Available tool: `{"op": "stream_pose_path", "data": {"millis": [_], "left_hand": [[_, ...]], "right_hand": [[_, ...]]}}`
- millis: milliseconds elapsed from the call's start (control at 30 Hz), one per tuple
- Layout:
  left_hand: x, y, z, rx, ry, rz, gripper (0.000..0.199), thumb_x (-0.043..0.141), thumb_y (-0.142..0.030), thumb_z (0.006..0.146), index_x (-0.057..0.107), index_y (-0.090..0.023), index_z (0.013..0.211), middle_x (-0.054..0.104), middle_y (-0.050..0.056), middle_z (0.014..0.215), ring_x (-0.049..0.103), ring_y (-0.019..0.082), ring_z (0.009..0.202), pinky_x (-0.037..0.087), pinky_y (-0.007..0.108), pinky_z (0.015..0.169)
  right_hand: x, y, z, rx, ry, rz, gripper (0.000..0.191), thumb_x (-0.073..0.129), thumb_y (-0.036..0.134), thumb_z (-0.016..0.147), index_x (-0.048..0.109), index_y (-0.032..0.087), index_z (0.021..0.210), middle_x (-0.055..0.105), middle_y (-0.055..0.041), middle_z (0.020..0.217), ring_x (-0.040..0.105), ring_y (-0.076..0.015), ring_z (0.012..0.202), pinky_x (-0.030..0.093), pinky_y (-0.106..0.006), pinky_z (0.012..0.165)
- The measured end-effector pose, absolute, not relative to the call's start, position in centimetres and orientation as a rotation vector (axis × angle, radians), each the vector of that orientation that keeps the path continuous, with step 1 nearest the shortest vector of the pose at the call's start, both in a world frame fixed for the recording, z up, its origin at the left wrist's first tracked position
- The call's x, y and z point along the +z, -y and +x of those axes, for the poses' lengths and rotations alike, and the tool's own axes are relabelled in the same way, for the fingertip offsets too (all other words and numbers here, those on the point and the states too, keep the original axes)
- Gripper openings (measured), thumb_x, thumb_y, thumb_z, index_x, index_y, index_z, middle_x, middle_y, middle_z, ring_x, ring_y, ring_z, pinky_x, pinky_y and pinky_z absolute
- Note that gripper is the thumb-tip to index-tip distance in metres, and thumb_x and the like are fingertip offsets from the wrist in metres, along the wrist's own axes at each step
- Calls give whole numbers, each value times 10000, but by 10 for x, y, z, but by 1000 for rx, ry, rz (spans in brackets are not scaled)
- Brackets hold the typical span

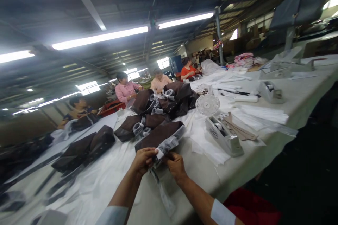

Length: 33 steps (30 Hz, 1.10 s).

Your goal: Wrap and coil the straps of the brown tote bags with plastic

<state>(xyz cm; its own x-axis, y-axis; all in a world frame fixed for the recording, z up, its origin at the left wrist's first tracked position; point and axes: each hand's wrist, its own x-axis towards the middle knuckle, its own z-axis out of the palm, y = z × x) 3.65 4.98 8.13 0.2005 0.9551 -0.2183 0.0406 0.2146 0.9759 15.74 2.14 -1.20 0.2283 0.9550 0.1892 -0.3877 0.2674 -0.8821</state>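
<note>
Head view: left hand [144, 160] pinches plastic wrap [171, 143], likely steadying it beside right hand [176, 166], whose grip I can't tell!

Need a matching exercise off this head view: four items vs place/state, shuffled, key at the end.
1. A brown fabric piece
2. Round white grille
3. Brown strips
4. Pink bundle

A. Far along the table
B. Edged with clear plastic, at the left hand and right hand
C. Loosely piled by a grey tape dispenser
D. Between the dark fabric heap and that dispenser

Pairs: 1-B, 2-D, 3-C, 4-A
</note>
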Motion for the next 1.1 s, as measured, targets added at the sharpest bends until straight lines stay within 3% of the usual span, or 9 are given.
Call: {"op": "stream_pose_path", "data": {"millis": [233, 367, 467, 567, 733, 900, 1100], "left_hand": [[90, -56, 25, 743, -1185, 1137, 299, 761, -312, 537, 564, -117, 649, 373, -99, 338, 170, -5, 280, 159, 149, 291], [95, -60, 18, 714, -1201, 1150, 275, 741, -304, 569, 535, -133, 633, 365, -98, 347, 162, 5, 278, 158, 155, 281], [93, -65, 14, 689, -1207, 1152, 277, 730, -320, 580, 524, -140, 623, 340, -97, 329, 162, 15, 276, 165, 160, 274], [91, -71, 12, 720, -1234, 1154, 261, 703, -328, 603, 512, -151, 620, 327, -90, 301, 192, 32, 258, 189, 163, 272], [99, -71, 12, 748, -1228, 1216, 284, 701, -332, 604, 466, -178, 648, 455, -50, 349, 338, 74, 248, 177, 154, 239], [95, -66, 12, 731, -1101, 1201, 395, 763, -382, 545, 441, -197, 681, 467, -68, 350, 398, 95, 256, 202, 144, 239], [67, -56, 16, 912, -1207, 1180, 356, 763, -341, 484, 473, -171, 601, 489, -40, 365, 346, 59, 242, 157, 155, 243]], "right_hand": [[-14, -36, 156, 959, 1029, -760, 235, 633, 390, 747, 667, 161, 709, 620, -7, 669, 549, -167, 649, 445, -265, 634], [-13, -47, 167, 794, 1253, -789, 177, 668, 323, 748, 680, 185, 638, 630, -19, 663, 573, -191, 686, 429, -268, 669], [-11, -58, 175, 452, 1497, -858, 123, 705, 293, 730, 687, 207, 644, 655, -48, 695, 595, -211, 706, 430, -281, 683], [-7, -70, 179, 50, 1681, -881, 163, 625, 311, 810, 693, 202, 711, 661, -72, 692, 603, -215, 677, 427, -292, 639], [4, -82, 183, -299, 1775, -772, 205, 560, 271, 857, 672, 172, 717, 644, -81, 656, 598, -213, 640, 423, -306, 610], [6, -80, 186, -188, 1860, -731, 209, 523, 236, 869, 696, 179, 767, 661, -90, 676, 621, -218, 662, 435, -308, 617], [-17, -69, 185, 332, 1780, -778, 170, 615, 272, 788, 690, 208, 650, 664, -77, 636, 612, -188, 602, 454, -277, 606]]}}
